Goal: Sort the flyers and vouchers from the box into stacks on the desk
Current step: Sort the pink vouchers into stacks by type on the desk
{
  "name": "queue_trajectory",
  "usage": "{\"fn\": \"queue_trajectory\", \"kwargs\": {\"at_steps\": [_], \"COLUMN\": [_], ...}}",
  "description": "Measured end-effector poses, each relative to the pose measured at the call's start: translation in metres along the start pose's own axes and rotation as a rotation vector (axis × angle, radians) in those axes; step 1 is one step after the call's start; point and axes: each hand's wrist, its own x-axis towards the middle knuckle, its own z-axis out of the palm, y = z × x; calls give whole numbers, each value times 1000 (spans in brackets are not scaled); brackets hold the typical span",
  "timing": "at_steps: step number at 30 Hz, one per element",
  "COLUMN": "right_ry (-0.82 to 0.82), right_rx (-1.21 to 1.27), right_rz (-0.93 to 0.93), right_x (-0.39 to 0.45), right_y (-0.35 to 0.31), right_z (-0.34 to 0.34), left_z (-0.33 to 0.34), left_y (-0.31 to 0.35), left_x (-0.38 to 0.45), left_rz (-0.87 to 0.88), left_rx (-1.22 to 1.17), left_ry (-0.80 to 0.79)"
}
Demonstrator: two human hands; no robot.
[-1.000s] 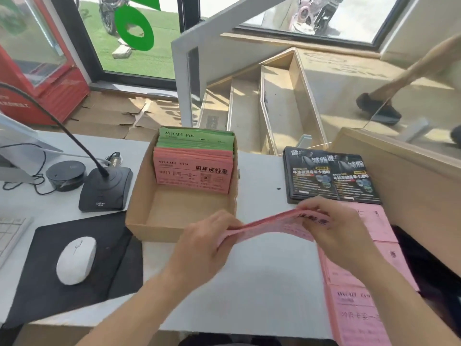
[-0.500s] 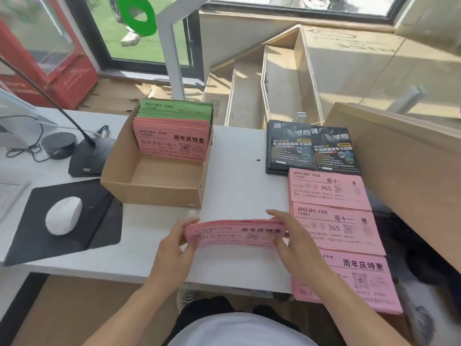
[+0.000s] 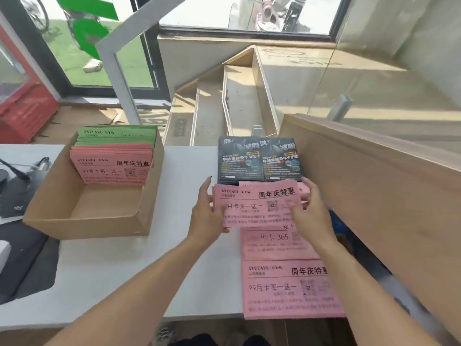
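Both hands gripping: left hand (image 3: pixel 208 216) and right hand (image 3: pixel 310 213) are pinching a pink voucher bundle (image 3: pixel 257 204) by its ends | hovering over the pink stacks (image 3: pixel 287 288), right of the box (image 3: pixel 82 216) | risk: landing on the 365 stack, mixing kinds.

- A black microphone base (image 3: pixel 15 196) sits at the far left of the bench, its thin neck angling up and left.
- A black mouse mat (image 3: pixel 27 260) lies at the left edge.
- A red cabinet (image 3: pixel 22 113) stands beyond, by the window.
- A wooden partition (image 3: pixel 374 196) rises on the right.
- Flattened cardboard (image 3: pixel 82 121) lies on the floor.
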Motion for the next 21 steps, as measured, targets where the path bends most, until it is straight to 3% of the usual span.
{"fn": "queue_trajectory", "kwargs": {"at_steps": [7, 21], "right_ry": [121, 142], "right_rx": [-230, -468], "right_rz": [25, 2], "right_x": [59, 68], "right_y": [10, 29], "right_z": [-14, -4], "left_z": [63, 68], "left_y": [7, 8], "left_x": [64, 69], "left_rz": [-107, -138], "left_rx": [84, 325], "left_ry": [24, -12]}}
